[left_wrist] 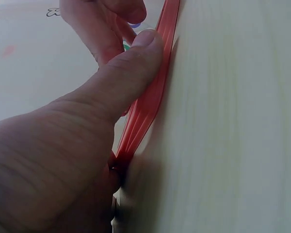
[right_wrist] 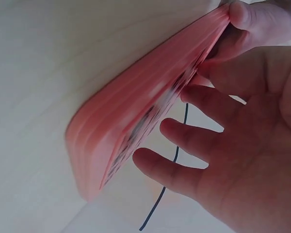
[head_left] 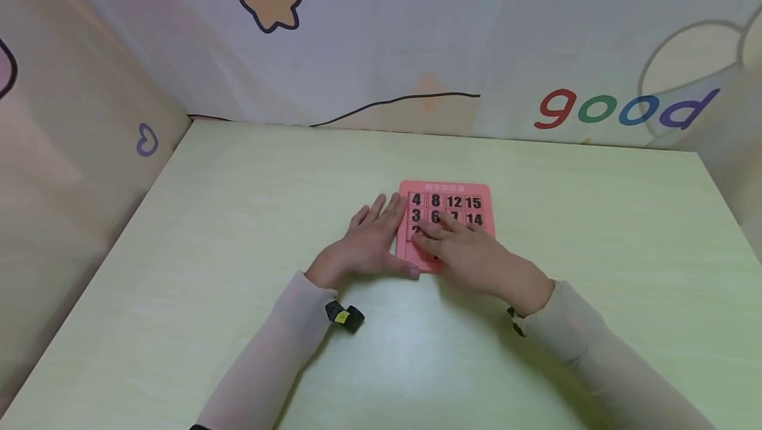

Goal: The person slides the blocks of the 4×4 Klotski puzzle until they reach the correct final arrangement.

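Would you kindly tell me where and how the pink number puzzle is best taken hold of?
Probably by its outer rim, coming from the left: fingers along the left side, thumb against the near side. The puzzle lies flat on the table, tiles facing up, so gripping the straight sides leaves them free for the right hand.
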`<state>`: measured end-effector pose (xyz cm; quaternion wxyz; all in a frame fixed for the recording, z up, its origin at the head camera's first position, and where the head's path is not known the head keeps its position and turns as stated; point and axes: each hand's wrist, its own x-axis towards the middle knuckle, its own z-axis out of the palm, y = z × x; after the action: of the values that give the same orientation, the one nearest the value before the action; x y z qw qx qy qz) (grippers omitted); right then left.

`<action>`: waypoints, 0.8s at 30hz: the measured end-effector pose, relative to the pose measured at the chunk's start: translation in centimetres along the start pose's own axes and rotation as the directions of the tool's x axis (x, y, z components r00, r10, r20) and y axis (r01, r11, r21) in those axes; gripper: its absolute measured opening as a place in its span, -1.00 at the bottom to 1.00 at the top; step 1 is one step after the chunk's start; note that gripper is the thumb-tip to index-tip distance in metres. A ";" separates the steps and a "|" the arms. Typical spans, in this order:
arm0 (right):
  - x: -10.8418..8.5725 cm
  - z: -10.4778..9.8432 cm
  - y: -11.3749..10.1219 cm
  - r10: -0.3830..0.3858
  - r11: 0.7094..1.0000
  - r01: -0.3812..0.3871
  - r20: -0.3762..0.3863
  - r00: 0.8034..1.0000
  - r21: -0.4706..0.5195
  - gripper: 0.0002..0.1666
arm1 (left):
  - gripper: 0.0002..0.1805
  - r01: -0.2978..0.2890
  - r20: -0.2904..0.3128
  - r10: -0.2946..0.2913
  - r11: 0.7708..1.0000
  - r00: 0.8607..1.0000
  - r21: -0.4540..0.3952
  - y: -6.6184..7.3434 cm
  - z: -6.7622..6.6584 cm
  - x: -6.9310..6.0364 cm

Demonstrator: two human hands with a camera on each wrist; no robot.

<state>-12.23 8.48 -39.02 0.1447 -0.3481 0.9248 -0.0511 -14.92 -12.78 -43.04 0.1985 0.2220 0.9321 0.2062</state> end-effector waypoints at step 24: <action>-4.9 0.8 -0.1 -0.069 0.994 0.064 -0.059 0.996 -0.093 -0.42 | 0.42 0.008 0.003 -0.008 1.000 1.000 -0.018 0.1 0.0 -0.1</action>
<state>-8.43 11.59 -38.58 0.0982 -0.3833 0.9181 -0.0242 -14.82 -12.74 -42.99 0.2028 0.2170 0.9307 0.2135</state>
